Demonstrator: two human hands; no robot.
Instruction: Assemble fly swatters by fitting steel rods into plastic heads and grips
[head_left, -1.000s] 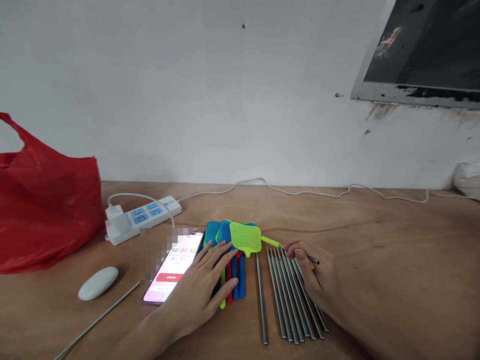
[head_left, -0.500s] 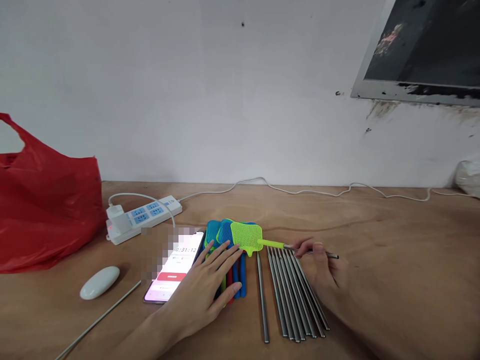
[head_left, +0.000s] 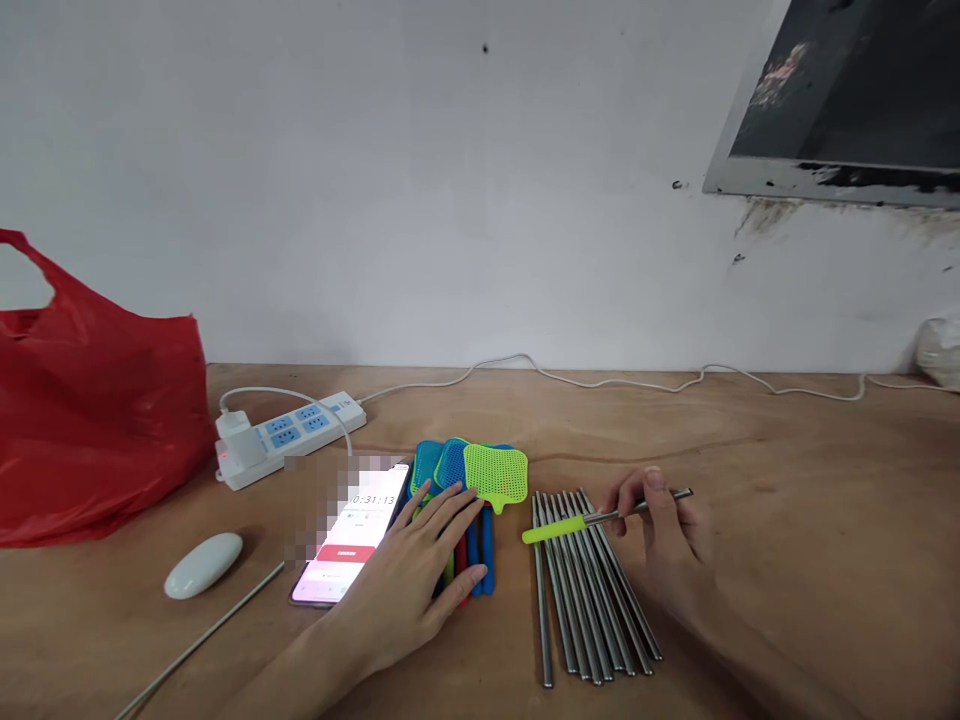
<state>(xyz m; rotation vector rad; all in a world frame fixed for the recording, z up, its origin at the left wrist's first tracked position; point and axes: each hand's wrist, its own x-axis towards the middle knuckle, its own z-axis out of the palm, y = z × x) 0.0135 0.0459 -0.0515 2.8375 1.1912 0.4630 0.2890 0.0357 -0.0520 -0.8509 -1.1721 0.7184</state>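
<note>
My right hand (head_left: 664,535) pinches a thin metal rod with a yellow-green handle (head_left: 553,530); it slants across the upper ends of a row of bare metal rods (head_left: 589,600) on the table. My left hand (head_left: 412,575) lies flat with its fingers spread, partly over a pile of fly swatter heads and handles. On top of the pile is a yellow-green fly swatter head (head_left: 497,473) with a mesh face. Blue heads (head_left: 451,465) show beside it, and blue handles (head_left: 487,552) and a red one stick out below; the hand hides the rest.
Left of the pile, a phone (head_left: 360,515) shows a running timer. Further left are a white mouse (head_left: 203,566), a white power strip (head_left: 296,430) with a plug in it, and a red plastic bag (head_left: 97,420). A white cable (head_left: 592,384) runs along the wall.
The yellow-green handle has come away from the mesh head and swung down over the rods, with my right hand slightly further right. The leftmost loose rod now lies closer to the others.
</note>
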